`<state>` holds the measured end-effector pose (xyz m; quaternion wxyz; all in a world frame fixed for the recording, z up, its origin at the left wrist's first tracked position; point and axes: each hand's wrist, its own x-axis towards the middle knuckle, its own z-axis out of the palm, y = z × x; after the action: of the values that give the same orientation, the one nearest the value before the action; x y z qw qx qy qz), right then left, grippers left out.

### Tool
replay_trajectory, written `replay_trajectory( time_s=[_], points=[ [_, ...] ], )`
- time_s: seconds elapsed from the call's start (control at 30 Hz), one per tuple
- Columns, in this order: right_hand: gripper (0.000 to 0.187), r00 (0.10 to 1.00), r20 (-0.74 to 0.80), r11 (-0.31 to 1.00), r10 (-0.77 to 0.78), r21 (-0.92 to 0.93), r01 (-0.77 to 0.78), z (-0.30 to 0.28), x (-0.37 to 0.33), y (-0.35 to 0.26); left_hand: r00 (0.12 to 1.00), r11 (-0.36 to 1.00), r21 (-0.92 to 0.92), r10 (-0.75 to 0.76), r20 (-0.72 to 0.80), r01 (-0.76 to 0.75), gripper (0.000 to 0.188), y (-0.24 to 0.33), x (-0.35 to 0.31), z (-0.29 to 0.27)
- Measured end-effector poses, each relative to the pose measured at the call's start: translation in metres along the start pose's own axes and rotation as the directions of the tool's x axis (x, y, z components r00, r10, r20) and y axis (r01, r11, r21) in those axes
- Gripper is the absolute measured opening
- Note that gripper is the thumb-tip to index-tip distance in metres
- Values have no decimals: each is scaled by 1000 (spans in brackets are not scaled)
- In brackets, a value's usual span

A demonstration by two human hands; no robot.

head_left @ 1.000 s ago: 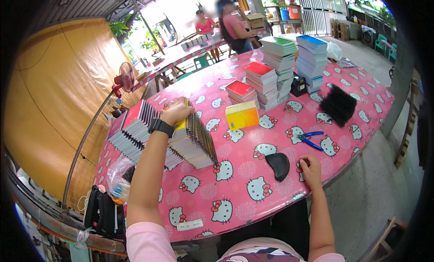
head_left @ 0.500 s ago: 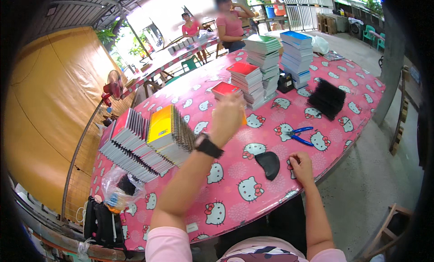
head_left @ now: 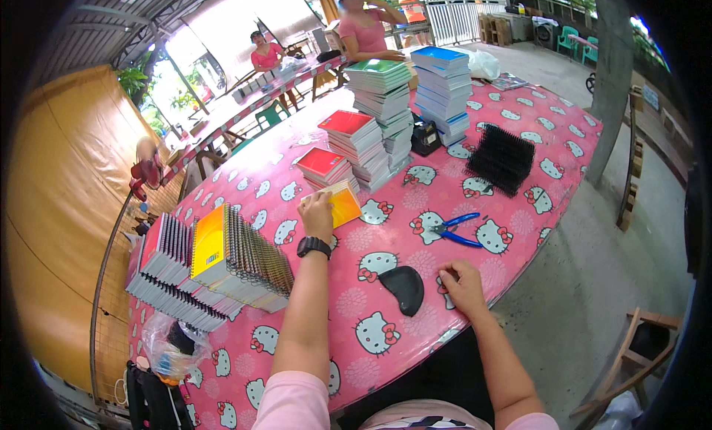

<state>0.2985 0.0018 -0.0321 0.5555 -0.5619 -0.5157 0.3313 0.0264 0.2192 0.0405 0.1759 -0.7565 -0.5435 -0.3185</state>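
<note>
My left hand point(head_left: 317, 213) grips the left edge of a yellow-covered notebook point(head_left: 344, 207), low on the table just in front of the red-covered stacks. Beyond it stand a short red stack point(head_left: 323, 166) and a taller red stack point(head_left: 351, 133). My right hand point(head_left: 463, 287) rests by the table's near edge with its fingers curled in; nothing shows in them. Left of it lies a black half-round pad point(head_left: 404, 290). Blue-handled pliers point(head_left: 455, 230) lie beyond my right hand.
Spiral-bound notebooks point(head_left: 241, 255) stand piled at the left. Green-topped point(head_left: 380, 81) and blue-topped point(head_left: 442, 89) stacks rise at the back, beside a small black device point(head_left: 426, 137). Black binding coils point(head_left: 501, 159) lie right. A plastic bag point(head_left: 174, 345) sits near left. Two people are beyond the table.
My left hand has moved back from over the short red stack to the yellow notebook's edge. My right hand stays near the table edge. The whole view has shifted.
</note>
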Motion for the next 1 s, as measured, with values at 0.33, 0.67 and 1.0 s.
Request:
replay_trajectory(
  time_s=[0.33,0.67,1.0],
  points=[
    [27,996,77,998,46,41,-50,0,-3,-23,979,884,-423,-163,121,199,15,22,4,-61],
    [37,982,-31,937,-185,-308,167,48,20,-25,888,853,-507,131,440,125,16,63,-63,-173],
    [27,979,-1,974,-203,100,202,53,-19,-85,813,772,-630,417,406,-82,24,119,-108,-151]
  ],
)
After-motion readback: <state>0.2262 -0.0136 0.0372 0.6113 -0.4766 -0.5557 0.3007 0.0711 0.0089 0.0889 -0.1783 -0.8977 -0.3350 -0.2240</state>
